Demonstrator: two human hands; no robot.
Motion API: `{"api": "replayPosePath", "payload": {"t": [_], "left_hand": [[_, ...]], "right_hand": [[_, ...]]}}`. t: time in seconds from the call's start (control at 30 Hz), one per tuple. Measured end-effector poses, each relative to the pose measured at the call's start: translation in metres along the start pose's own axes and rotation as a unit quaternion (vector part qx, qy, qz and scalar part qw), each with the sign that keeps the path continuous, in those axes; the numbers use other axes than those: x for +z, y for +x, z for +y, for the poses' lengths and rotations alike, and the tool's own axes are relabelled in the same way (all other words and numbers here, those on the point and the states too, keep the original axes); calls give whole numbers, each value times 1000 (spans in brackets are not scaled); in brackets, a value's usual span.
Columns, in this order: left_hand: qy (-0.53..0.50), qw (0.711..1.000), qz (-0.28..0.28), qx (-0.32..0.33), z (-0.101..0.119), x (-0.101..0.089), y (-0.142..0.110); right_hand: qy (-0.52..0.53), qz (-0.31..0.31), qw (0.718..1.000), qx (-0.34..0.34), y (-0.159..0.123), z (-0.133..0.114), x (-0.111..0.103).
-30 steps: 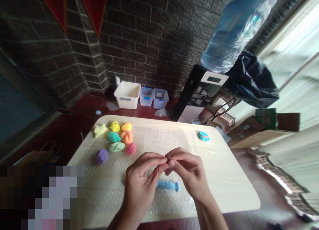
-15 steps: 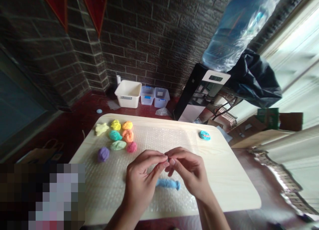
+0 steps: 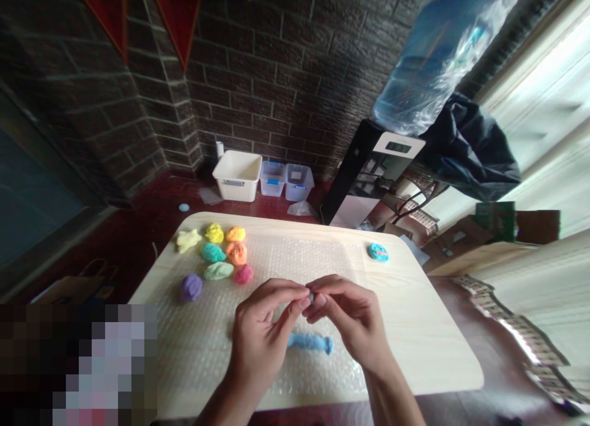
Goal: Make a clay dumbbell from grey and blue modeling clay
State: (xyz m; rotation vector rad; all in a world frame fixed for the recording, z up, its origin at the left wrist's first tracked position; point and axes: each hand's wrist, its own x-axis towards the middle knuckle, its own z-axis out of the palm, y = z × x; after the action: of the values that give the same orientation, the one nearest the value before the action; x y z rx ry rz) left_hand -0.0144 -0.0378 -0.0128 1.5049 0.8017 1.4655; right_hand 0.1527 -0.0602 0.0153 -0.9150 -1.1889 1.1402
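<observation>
Matt, finely rough modelling dough: blue roll near, purple lump left. Glossy clear plastic bubble wrap. Smooth pale wood-grain tabletop. Far: white plastic basket, clear plastic bins, rough dark brick wall. Right: glossy plastic water bottle.

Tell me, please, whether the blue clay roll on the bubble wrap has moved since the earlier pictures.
No, the blue clay roll sits where it did, judged against the purple clay ball.
</observation>
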Motion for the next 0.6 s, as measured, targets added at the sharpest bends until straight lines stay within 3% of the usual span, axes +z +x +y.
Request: {"api": "replayPosePath", "payload": {"t": [0.2, 0.43, 0.6], "left_hand": [[22, 1000, 5, -2, 1, 3, -2], [-22, 999, 10, -21, 4, 5, -1], [11, 1000, 7, 20, 4, 0, 1]], "right_hand": [[-25, 16, 999, -20, -1, 1, -2], [6, 39, 999, -33, -2, 4, -1], [-17, -1, 999, -28, 0, 2, -3]]}}
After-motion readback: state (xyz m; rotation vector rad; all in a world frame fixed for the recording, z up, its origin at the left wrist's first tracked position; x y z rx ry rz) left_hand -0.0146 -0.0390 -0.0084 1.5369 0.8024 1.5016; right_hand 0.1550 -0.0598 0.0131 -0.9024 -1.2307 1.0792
